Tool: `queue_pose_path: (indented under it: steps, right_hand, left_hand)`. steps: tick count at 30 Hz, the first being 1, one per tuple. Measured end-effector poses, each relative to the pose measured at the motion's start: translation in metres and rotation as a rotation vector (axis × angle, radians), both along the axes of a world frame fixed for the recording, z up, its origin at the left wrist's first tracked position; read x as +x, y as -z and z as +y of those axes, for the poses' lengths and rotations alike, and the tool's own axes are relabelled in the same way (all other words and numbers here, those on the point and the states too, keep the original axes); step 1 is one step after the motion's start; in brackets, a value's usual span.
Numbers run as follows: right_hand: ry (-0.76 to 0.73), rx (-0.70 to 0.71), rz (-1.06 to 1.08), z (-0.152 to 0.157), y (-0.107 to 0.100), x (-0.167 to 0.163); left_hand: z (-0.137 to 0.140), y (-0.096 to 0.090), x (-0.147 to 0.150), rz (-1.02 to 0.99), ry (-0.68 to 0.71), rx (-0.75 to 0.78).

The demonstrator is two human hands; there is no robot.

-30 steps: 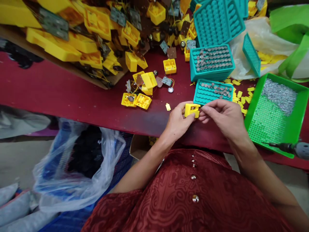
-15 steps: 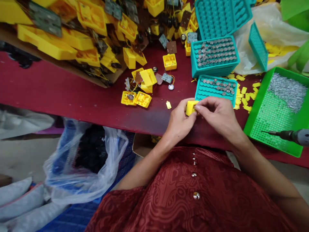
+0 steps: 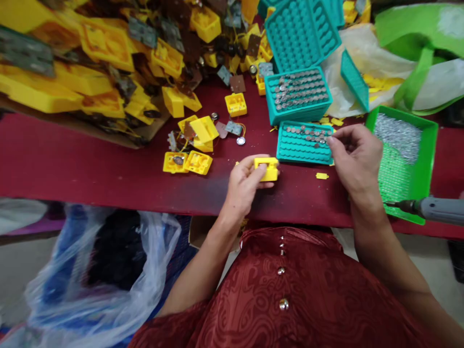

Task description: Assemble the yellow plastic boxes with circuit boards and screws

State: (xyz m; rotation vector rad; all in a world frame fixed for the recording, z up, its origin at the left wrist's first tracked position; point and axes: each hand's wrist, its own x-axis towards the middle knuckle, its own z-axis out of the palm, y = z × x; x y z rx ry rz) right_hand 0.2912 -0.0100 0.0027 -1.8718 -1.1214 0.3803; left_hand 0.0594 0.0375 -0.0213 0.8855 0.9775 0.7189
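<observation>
My left hand [image 3: 243, 182] grips a small yellow plastic casing [image 3: 271, 170], its thumb on the near face and fingers behind. The casing's upper side shows a recess. My right hand [image 3: 357, 157] is at the right edge of a teal tray [image 3: 303, 153], thumb and forefinger pinched together; what lies between them is too small to make out. Several silver button cells [image 3: 312, 138] sit in the tray's upper rows. On the red table, a flat yellow tab [image 3: 322, 176] lies between the casing and my right hand.
Behind the tray stands a teal stack [image 3: 297, 113] full of button cells. A green basket [image 3: 427, 169] of small metal pieces stands right, with a power screwdriver [image 3: 438, 209] across its near edge. Opened yellow casings [image 3: 198, 163] with wired parts lie left, before a large heap [image 3: 105, 43].
My right hand has left the casing and moved right to the tray's edge. My left hand has kept the casing and turned it. The whole view has shifted.
</observation>
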Motion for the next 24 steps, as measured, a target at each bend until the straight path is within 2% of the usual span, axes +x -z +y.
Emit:
queue_pose_path:
  steps: [7,11,14,17,20,24]
  right_hand:
    - [-0.096,-0.111,-0.368,0.011,0.009,0.015]
    - [-0.131,-0.206,-0.464,0.01,0.023,0.014]
    - [-0.11,-0.231,-0.441,0.011,0.03,0.015]
    - [-0.112,-0.248,-0.382,0.012,0.026,0.02]
    - [-0.153,-0.174,-0.333,0.009,0.01,0.014]
    - [-0.241,-0.059,-0.115,-0.002,-0.015,-0.02]
  left_hand:
    - [0.008,-0.002,-0.011,-0.04,-0.055,-0.006]
    - [0.004,0.001,-0.01,-0.034,-0.056,-0.027]
    - [0.001,0.004,-0.008,-0.041,-0.028,-0.083]
    - [-0.002,0.005,-0.004,-0.036,-0.054,-0.122]
    - [-0.006,0.005,-0.002,-0.055,-0.055,-0.115]
    - [-0.01,0.005,0.001,-0.087,-0.006,-0.095]
